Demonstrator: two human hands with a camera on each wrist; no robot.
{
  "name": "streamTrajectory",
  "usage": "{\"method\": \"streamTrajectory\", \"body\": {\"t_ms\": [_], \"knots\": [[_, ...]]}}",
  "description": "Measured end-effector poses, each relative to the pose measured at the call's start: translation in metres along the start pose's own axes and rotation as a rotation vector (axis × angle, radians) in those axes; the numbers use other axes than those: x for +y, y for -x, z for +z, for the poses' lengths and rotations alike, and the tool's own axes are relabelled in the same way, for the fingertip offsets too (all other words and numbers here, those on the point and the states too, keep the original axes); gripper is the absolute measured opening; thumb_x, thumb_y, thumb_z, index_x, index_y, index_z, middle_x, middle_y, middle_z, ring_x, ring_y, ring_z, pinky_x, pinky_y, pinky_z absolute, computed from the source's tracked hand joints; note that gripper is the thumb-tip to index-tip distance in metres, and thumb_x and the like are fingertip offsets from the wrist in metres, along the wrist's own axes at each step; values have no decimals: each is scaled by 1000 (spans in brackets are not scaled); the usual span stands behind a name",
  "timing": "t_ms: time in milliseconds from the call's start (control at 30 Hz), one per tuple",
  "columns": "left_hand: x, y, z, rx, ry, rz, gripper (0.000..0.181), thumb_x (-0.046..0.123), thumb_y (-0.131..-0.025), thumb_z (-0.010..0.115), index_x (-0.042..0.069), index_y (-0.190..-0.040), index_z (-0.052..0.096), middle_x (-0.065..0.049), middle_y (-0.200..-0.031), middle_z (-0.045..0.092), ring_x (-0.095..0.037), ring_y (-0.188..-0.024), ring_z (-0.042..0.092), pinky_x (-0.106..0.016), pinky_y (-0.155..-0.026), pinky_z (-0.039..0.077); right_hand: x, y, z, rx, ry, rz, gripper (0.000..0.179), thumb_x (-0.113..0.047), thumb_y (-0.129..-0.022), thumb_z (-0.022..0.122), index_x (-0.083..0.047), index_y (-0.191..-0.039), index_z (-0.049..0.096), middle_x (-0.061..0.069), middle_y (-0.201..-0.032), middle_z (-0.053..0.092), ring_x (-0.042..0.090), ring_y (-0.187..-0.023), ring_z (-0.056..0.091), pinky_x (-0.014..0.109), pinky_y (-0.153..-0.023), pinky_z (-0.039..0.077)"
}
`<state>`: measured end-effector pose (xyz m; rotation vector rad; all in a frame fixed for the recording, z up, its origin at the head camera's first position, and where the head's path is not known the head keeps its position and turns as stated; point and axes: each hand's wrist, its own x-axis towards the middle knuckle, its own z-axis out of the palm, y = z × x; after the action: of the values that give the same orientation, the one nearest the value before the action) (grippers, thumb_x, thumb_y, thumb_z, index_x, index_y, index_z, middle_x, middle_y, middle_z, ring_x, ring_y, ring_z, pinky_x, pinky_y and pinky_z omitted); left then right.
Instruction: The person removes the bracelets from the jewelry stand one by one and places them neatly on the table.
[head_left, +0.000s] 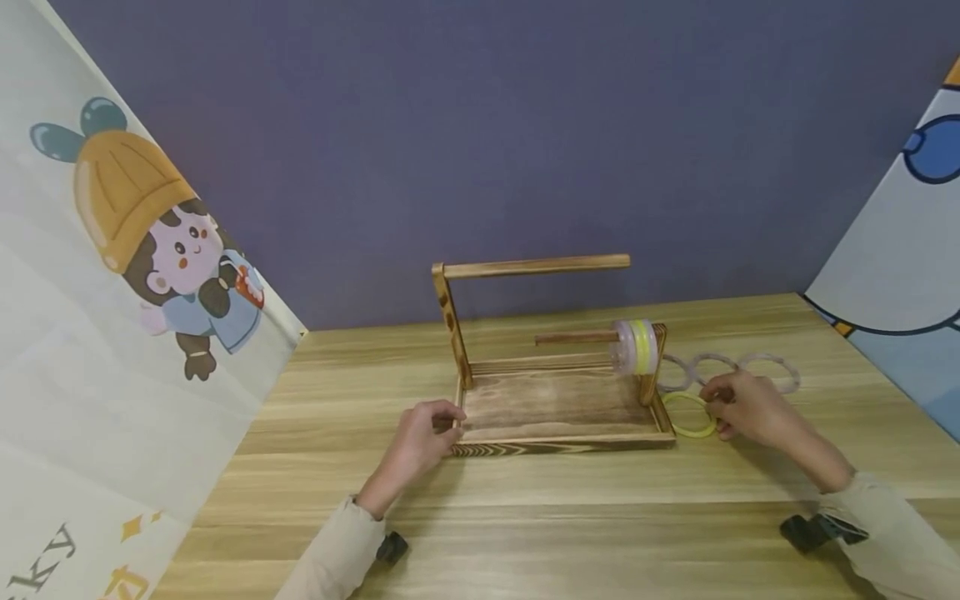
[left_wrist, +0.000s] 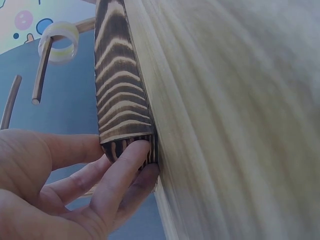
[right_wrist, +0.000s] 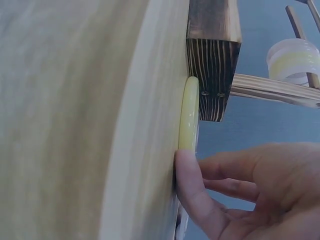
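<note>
A wooden rack [head_left: 562,443] with a shallow tray base and two upright posts stands on the table. My left hand [head_left: 422,433] grips the tray's front left corner, thumb and fingers around its dark striped end [left_wrist: 127,150]. Several bangles [head_left: 633,347], pale purple and yellow, hang on the rack's lower rod [head_left: 573,337], against the right post. My right hand [head_left: 750,408] pinches the near right edge of a yellow bangle [head_left: 693,434], which lies flat beside the tray's right end. In the right wrist view, this yellow bangle [right_wrist: 188,115] reaches to the tray's end.
Pale purple bangles [head_left: 787,367] lie in a row behind the right hand. The rack's upper rod [head_left: 536,266] juts rightward from the tall left post [head_left: 452,325]. A dark blue panel [head_left: 495,150] rises behind the wood-grain table [head_left: 570,517], with printed sheets at both sides.
</note>
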<state>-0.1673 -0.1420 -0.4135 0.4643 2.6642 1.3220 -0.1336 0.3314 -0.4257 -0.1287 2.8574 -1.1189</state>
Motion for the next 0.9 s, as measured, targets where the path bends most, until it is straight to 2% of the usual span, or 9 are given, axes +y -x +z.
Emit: {"method": "streamTrajectory", "body": {"t_ms": [133,200,300,367,467,600,733,833,900], "knots": [[0,1,0,-1,3,1,17,-1,-92,67,1,-108,70,-17,-107,70,-24,-89,69,-24,-60,58,-3,0,-1,8,33,2,21,1,-94,58,15,-109,62,11,-81,68,19,-59,67,28,-51,58],[1,0,0,2,3,1,17,-1,-91,68,1,-108,71,-16,-107,71,-22,-87,69,-24,-59,58,-8,-1,-1,58,105,-43,21,0,-93,60,14,-107,64,13,-82,69,21,-62,67,32,-53,58],[1,-1,-1,8,5,3,17,-2,-91,68,1,-107,70,-16,-105,71,-20,-85,69,-24,-59,58,-22,-3,-3,189,208,-132,18,-1,-91,62,11,-104,67,16,-82,71,25,-67,68,36,-54,55],[2,-1,-1,12,2,2,17,-2,-90,68,1,-107,70,-16,-105,71,-20,-85,69,-24,-59,58,-36,-4,-4,299,258,-204,15,1,-89,64,10,-100,69,17,-81,71,29,-69,68,35,-51,53],[2,-2,-1,14,-4,2,17,-1,-90,68,1,-107,71,-16,-105,71,-21,-87,69,-23,-59,58,-63,-2,-8,414,264,-272,15,2,-89,64,9,-100,70,20,-81,71,31,-67,68,29,-45,48],[2,-2,0,10,-6,4,17,0,-91,68,2,-107,71,-16,-106,71,-23,-90,69,-24,-59,58,-107,3,-13,518,260,-321,16,1,-90,64,10,-101,71,21,-80,71,31,-65,67,28,-44,47],[1,-2,0,11,2,0,17,-1,-91,68,2,-107,71,-16,-105,71,-22,-87,69,-25,-59,58,-146,1,-9,564,262,-391,14,1,-90,65,8,-100,72,18,-78,71,27,-64,67,39,-50,54],[0,-2,0,16,-1,2,17,-1,-90,68,2,-106,71,-15,-104,71,-22,-88,69,-25,-59,58,-162,-5,1,556,291,-415,14,-2,-91,67,6,-101,71,13,-74,69,21,-58,62,39,-48,52],[0,-2,0,13,-4,6,17,0,-90,69,2,-106,71,-15,-104,71,-23,-90,69,-24,-60,58,-165,-8,9,546,323,-413,12,-4,-91,67,5,-98,70,11,-71,66,16,-51,55,34,-44,46]]}}
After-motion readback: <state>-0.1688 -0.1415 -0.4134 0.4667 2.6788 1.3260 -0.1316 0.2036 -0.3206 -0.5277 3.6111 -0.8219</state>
